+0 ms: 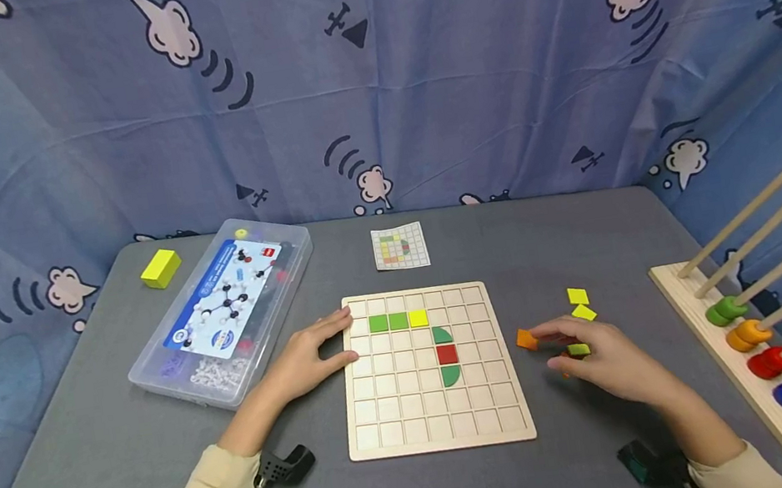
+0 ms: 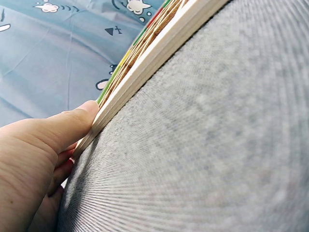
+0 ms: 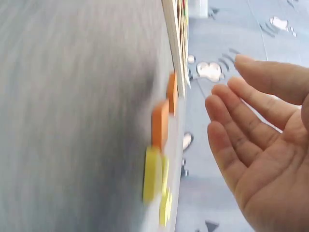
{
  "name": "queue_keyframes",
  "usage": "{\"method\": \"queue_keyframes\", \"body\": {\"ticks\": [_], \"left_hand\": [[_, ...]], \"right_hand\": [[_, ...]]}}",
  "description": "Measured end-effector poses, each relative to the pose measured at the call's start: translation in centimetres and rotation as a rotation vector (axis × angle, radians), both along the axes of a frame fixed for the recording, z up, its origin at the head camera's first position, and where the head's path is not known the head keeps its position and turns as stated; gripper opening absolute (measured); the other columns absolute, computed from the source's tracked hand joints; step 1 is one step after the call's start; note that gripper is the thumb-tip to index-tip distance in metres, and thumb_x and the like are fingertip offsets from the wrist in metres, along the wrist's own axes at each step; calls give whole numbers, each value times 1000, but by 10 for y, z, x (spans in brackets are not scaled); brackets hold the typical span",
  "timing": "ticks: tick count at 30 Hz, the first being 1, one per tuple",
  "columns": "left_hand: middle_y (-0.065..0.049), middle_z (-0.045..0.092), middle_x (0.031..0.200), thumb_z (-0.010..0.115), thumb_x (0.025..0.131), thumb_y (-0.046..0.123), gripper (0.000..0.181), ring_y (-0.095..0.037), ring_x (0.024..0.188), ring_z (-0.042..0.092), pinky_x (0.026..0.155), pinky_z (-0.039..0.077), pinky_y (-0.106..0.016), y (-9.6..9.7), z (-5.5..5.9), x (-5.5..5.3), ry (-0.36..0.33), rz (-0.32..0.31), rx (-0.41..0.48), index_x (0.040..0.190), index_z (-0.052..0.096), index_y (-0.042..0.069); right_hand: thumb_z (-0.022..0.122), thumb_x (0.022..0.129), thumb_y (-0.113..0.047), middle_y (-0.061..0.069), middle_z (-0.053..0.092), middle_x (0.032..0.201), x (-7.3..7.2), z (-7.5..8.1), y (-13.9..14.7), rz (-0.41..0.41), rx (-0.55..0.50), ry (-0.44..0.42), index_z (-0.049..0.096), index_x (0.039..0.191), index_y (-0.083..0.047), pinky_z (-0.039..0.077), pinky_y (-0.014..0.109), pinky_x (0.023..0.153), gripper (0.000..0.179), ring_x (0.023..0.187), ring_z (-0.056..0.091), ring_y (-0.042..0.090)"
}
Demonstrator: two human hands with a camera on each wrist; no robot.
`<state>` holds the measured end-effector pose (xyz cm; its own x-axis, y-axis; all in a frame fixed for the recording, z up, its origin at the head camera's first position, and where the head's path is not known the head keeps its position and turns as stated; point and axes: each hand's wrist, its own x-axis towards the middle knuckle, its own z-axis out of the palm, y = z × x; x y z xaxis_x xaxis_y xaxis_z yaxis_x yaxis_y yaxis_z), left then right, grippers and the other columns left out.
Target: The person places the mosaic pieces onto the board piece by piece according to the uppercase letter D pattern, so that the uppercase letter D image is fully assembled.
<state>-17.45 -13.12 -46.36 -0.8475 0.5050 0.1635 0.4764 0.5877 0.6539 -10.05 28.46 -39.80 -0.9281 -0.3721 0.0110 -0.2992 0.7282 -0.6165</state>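
Observation:
The left hand (image 1: 311,359) rests at the left edge of the wooden grid board (image 1: 386,412), with thumb and fingertips against the rim. On the board lie two green square tiles (image 1: 379,324), a yellow tile (image 1: 418,318), a red tile (image 1: 447,354) and two green rounded tiles (image 1: 451,376). Right of the board, the right hand (image 1: 616,358) hovers low over loose tiles with relaxed, parted fingers and holds nothing. Below it are orange tiles (image 3: 160,124) and a yellow tile (image 3: 152,174); more yellow tiles (image 1: 577,295) lie just beyond the fingers.
A printed pattern card (image 1: 401,247) lies behind the board. At the left stand a clear plastic box (image 1: 283,235) of small parts and a yellow block (image 1: 161,268). A wooden peg rack (image 1: 678,289) with coloured rings stands at the right, its pegs leaning outward.

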Motion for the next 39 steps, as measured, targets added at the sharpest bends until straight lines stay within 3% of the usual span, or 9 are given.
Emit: {"method": "queue_keyframes", "body": {"ticks": [13,18,26,39], "left_hand": [[-7,45,145,71,85,32,60,-33,134,41,114,30,-46,0,0,-1,9,-5,5,136,53,6],[-7,46,145,70,86,32,59,-33,135,40,115,30,-46,-1,0,-1,3,-3,8,136,53,6],[-6,45,146,71,85,32,60,-33,134,40,114,31,-47,0,0,0,9,-4,0,136,53,7],[-6,46,145,71,85,32,59,-33,134,41,114,31,-47,0,1,0,7,-3,1,136,53,7]], "right_hand": [[68,85,-3,8,66,111,10,0,41,-84,83,-86,65,114,-5,56,29,81,30,96,64,15],[68,83,-2,5,67,110,11,-2,42,-94,145,-113,66,112,-8,57,32,81,29,95,63,15],[69,82,1,7,67,111,9,-5,35,-62,205,-100,68,109,-11,53,50,86,30,101,62,27],[70,76,10,5,67,101,9,-9,32,-17,306,-27,68,96,-11,55,43,76,29,88,60,19]]}}
